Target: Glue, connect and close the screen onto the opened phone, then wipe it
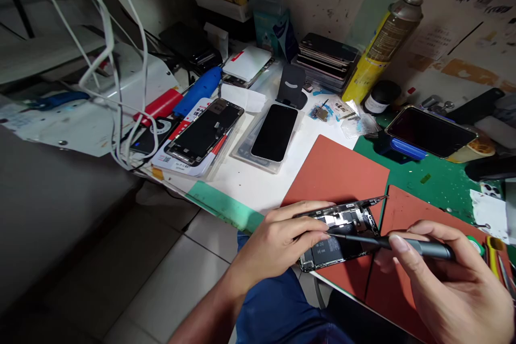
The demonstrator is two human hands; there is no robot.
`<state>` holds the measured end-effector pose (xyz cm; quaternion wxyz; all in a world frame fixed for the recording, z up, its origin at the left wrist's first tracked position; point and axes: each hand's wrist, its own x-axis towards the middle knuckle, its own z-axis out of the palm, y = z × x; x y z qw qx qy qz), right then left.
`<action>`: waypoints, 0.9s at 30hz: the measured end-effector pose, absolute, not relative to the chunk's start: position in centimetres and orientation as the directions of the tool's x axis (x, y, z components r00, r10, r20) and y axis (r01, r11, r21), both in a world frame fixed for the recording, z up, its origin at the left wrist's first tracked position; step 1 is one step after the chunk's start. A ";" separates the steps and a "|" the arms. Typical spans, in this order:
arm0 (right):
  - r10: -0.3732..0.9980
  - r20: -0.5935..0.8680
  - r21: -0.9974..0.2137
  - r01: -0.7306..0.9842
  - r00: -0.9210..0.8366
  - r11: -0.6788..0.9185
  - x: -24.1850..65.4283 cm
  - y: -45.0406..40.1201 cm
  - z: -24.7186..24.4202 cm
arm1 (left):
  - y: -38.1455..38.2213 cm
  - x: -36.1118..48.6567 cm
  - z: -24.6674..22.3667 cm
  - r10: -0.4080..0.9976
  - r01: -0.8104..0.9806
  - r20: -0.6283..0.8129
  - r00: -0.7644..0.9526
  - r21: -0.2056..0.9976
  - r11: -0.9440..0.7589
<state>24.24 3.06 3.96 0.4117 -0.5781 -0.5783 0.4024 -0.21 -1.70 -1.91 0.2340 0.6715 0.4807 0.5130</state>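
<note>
An opened phone point(332, 250) lies over the red-brown mat point(336, 172) near the table's front edge, its battery and inner parts showing. Its screen part point(350, 206) is tilted up along the far side. My left hand point(282, 239) grips the phone's left end, fingers on the raised screen part and thumb near the screwdriver's tip. In my right hand point(439, 269) is a dark screwdriver point(429, 248), held between thumb and fingers, its thin shaft pointing left across the open phone. Whether the tip touches a part is too small to tell.
Behind the mat lie a white-edged phone point(274, 133) and a loose screen point(205, 131). A yellow spray can point(382, 43) leans at the back. At right, another phone point(433, 131) rests on a stand. White cables point(108, 37) hang at left.
</note>
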 end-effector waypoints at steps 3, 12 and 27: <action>1.000 -0.002 -0.942 0.336 -0.008 0.001 24.2 3.2 4.0 | -1.7 -0.2 -1.8 0.884 0.398 0.467 0.011 0.809 -0.433; 1.000 -0.004 -0.942 0.336 0.030 -0.013 24.3 2.9 3.8 | -1.7 -0.1 -1.8 0.889 0.373 0.458 0.015 0.822 -0.430; 0.993 0.087 -0.927 0.373 0.077 0.052 24.3 1.8 3.4 | -1.6 -0.1 -1.7 0.885 0.389 0.466 -0.003 0.815 -0.428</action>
